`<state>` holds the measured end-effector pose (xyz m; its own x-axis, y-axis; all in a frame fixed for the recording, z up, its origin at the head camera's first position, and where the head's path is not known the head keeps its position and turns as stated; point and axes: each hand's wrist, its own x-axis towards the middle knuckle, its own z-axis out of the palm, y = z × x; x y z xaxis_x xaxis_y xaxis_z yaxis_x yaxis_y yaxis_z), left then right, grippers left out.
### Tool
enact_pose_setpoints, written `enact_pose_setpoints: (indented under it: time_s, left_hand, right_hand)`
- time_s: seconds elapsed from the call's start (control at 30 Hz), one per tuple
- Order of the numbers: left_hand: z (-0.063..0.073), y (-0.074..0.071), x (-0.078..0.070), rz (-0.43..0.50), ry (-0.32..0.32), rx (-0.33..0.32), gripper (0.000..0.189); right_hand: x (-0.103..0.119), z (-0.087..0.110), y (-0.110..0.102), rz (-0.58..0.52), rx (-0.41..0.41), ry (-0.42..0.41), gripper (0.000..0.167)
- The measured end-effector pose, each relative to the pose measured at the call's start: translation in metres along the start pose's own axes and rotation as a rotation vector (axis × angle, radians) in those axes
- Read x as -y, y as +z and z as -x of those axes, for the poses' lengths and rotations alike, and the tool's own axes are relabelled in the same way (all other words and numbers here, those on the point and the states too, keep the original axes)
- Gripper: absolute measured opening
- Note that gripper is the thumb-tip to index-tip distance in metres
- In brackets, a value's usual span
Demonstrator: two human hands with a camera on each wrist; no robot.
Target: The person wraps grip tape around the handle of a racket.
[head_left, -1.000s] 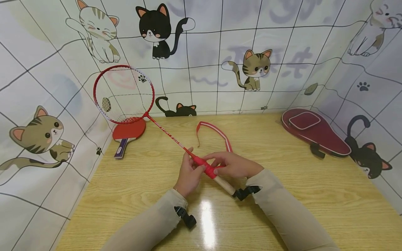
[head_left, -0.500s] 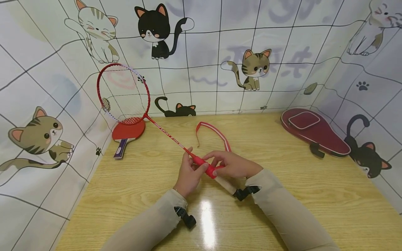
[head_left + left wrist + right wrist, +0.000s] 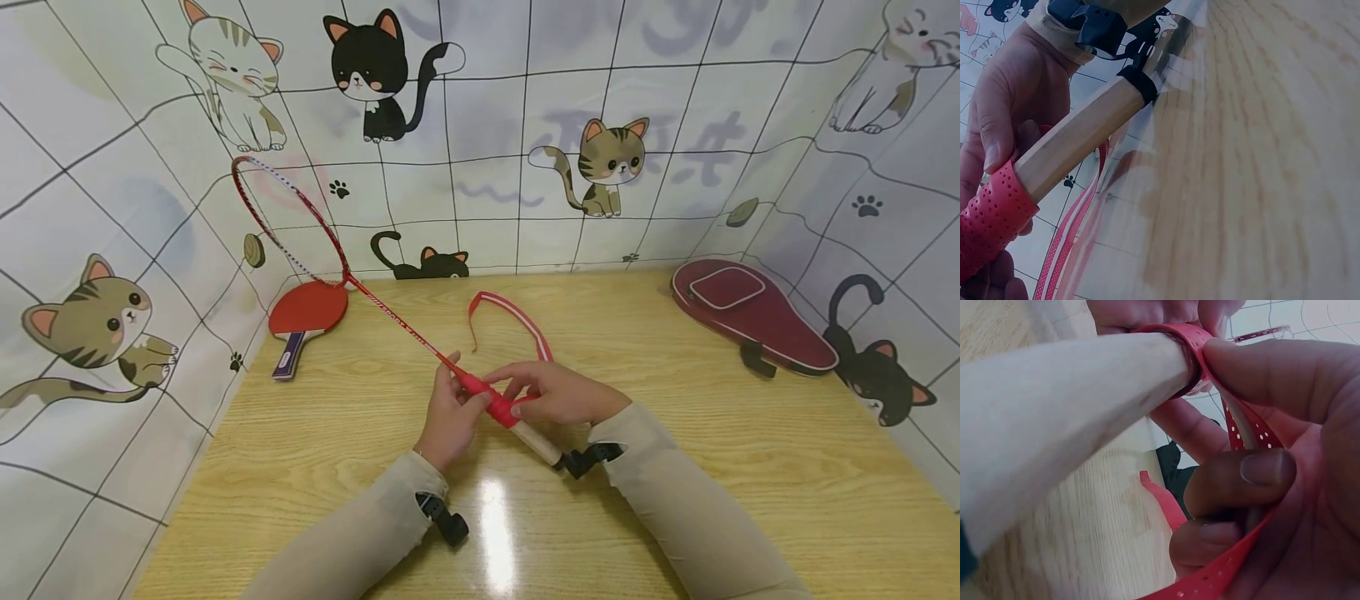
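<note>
The table (image 3: 337,450) carries a maroon case (image 3: 750,312) far right, a red paddle (image 3: 307,310) far left. The racket (image 3: 393,318) slants in from far left, its handle (image 3: 536,442) gripped by the left hand (image 3: 450,421); the right hand (image 3: 566,392) pinches red tape (image 3: 1210,578).

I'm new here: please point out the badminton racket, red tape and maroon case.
Badminton racket (image 3: 1082,136), left wrist view: bare wooden handle.
Red tape (image 3: 999,215), left wrist view: wound part.
Maroon case (image 3: 756,317), head view: upper face.
</note>
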<state>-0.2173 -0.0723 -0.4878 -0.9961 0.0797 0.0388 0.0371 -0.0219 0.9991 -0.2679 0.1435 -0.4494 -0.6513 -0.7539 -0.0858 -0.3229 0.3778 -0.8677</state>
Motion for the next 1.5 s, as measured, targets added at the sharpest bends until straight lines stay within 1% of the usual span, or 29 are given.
enact_pose_setpoints:
  time_s: [0.2,0.37,0.6,0.7,0.93,1.07,1.3,1.5]
  left_hand:
    - [0.0010,0.0004,-0.0030,-0.015,0.009,-0.005,0.076]
    - [0.0022,0.0009,-0.0059,-0.019,0.020,0.000,0.077]
    - [0.0029,0.0012,-0.0050,0.003,0.040,-0.008,0.084]
    - [0.0034,0.0013,-0.0049,0.014,0.037,-0.014,0.089]
    - [0.0044,0.0005,-0.0063,-0.033,0.036,-0.016,0.095]
    - [0.0038,0.0001,-0.0066,-0.042,0.042,-0.017,0.095]
    - [0.0031,0.0001,-0.0065,-0.024,0.033,-0.010,0.093]
    - [0.0027,0.0009,-0.0060,0.023,0.020,-0.025,0.094]
  right_hand:
    - [-0.0026,-0.0001,0.0004,-0.027,0.031,-0.018,0.064]
    - [-0.0041,-0.0009,0.0012,-0.016,0.034,-0.030,0.062]
    - [-0.0041,-0.0011,0.0007,-0.028,0.021,0.006,0.058]
    - [-0.0054,-0.0017,0.0015,-0.029,0.023,0.019,0.058]
    - [-0.0078,-0.0031,0.0038,-0.017,0.011,0.014,0.058]
    - [-0.0055,-0.0029,0.0030,-0.015,0.001,0.009,0.058]
    - [-0.0005,0.0003,0.0008,0.008,-0.007,0.001,0.059]
    - [-0.0002,0.0003,-0.0001,0.033,-0.002,-0.028,0.058]
